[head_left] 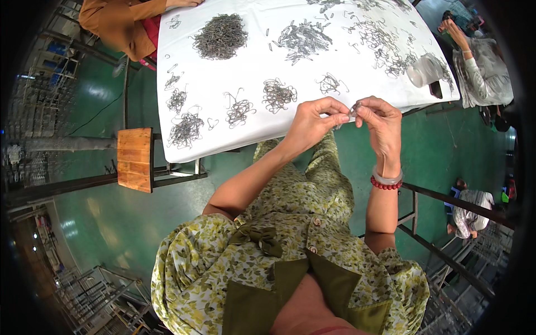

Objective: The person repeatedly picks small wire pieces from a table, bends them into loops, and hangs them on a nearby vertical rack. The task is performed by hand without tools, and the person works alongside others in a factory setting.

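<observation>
Just past the near edge of the white-covered table (251, 131), my left hand (317, 120) and my right hand (381, 118) meet fingertip to fingertip. Between them they pinch a small dark metal piece (354, 110); its exact shape is mostly covered by my fingers. Both hands are closed, thumb against forefinger. Close to my left hand lie a small pile of bent wire hooks (278, 95) and a looser cluster of hooks (330, 84). More wire hooks (240, 110) lie further left.
Farther back are a big heap of hooks (220, 37), a pile of short metal pieces (304, 40) and scattered hooks (385, 44). A clear plastic container (424, 71) stands at the right. A wooden stool (134, 160) is left. Other people sit at the table's far left (120, 25) and right (486, 72).
</observation>
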Demonstrator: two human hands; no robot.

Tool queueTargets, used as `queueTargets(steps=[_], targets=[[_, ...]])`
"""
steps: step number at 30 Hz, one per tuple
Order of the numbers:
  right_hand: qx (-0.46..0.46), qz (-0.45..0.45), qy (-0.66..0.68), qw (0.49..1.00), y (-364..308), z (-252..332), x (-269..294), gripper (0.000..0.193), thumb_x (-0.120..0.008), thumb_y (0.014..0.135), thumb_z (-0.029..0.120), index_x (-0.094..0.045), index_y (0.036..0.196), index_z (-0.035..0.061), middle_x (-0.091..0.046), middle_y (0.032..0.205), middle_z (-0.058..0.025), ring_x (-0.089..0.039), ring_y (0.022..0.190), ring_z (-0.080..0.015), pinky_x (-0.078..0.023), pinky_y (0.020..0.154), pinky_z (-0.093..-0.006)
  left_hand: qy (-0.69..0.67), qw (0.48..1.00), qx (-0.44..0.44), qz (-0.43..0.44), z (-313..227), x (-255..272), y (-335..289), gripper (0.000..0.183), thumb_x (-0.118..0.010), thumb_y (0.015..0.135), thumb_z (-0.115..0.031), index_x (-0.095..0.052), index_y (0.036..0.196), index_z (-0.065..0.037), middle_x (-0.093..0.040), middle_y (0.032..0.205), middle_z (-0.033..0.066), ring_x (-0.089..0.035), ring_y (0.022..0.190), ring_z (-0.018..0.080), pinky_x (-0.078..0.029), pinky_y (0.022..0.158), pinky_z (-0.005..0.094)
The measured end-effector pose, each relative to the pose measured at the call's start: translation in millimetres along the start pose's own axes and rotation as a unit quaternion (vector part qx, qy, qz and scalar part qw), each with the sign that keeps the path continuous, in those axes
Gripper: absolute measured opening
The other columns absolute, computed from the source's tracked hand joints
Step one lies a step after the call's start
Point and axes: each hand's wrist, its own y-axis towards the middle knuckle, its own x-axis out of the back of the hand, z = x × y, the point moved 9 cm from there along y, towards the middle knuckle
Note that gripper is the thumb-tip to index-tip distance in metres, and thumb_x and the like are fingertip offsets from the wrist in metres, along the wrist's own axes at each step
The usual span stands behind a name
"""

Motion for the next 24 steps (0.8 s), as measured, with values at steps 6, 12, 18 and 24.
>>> queueTargets(steps=[6,12,18,24], targets=[[0.001,-0.021,-0.083,0.996,-6.5,7.9,-2.2,0.011,-0.068,0.078,-0.006,-0.065,0.088,-0.0086,-0.065,0.074,-0.0100,-0.055,0.059,-0.0128,-0.043,0.054,-0.0220,-0.011,0.996,0.021,0.086,14.7,-5.8,0.9,0.017,-0.071,0.081,-0.010,-0.067,0.097,-0.003,-0.068,0.091,0.0046,-0.063,0.089,0.0124,-0.052,0.082,0.0300],[0.021,-0.047,-0.171,0.984,-23.2,20.9,-8.2,0.010,-0.072,0.076,-0.005,-0.067,0.084,-0.0066,-0.064,0.071,-0.0054,-0.052,0.057,-0.0078,-0.040,0.050,-0.0196,0.070,0.995,-0.075,0.019,-11.4,37.0,3.1,0.035,-0.070,0.083,-0.016,-0.061,0.115,-0.006,-0.066,0.104,0.0072,-0.064,0.090,0.0164,-0.052,0.083,0.0327],[0.051,-0.013,-0.174,0.983,-29.6,32.6,-21.5,0.010,-0.074,0.072,-0.007,-0.068,0.079,-0.0033,-0.060,0.065,-0.0025,-0.045,0.054,-0.0036,-0.034,0.047,-0.0182,0.454,0.844,-0.013,-0.284,-6.0,231.3,85.1,0.021,-0.066,0.083,-0.020,-0.071,0.088,0.000,-0.068,0.076,0.0168,-0.067,0.071,0.0325,-0.054,0.068,0.0417],[0.042,-0.009,-0.180,0.983,-28.1,26.3,-16.5,0.012,-0.073,0.070,-0.011,-0.069,0.079,-0.0044,-0.059,0.064,-0.0029,-0.045,0.055,-0.0042,-0.033,0.048,-0.0183,0.666,0.692,0.041,-0.275,26.0,265.4,141.8,0.019,-0.068,0.076,-0.016,-0.069,0.081,0.002,-0.066,0.085,0.0221,-0.066,0.083,0.0364,-0.052,0.067,0.0458]])
